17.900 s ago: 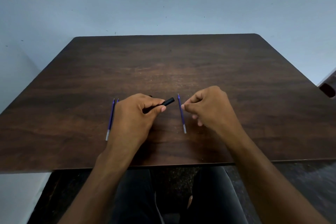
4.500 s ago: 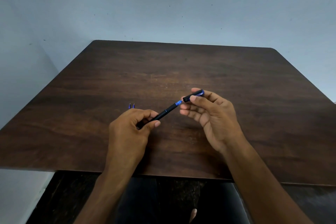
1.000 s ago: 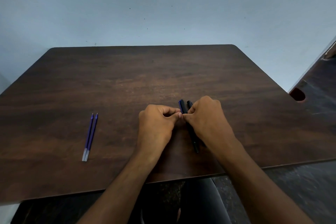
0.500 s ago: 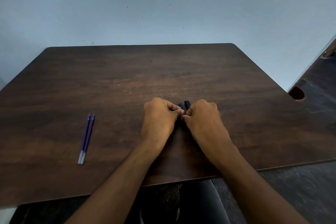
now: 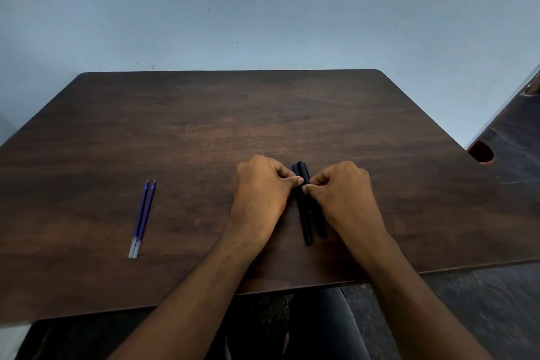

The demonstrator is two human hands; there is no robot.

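Both hands meet mid-bench: left hand and right hand pinch the black pens lying side by side. Light, stiff, slick barrels, I'd say; best gripped near the caps. Two blue refills lie well left.

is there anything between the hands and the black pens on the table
Nothing visible. The left hand and right hand are already at the black pens, fingertips meeting over their upper part, pens lying side by side on the table. The two blue refills lie well off to the left, out of the way.
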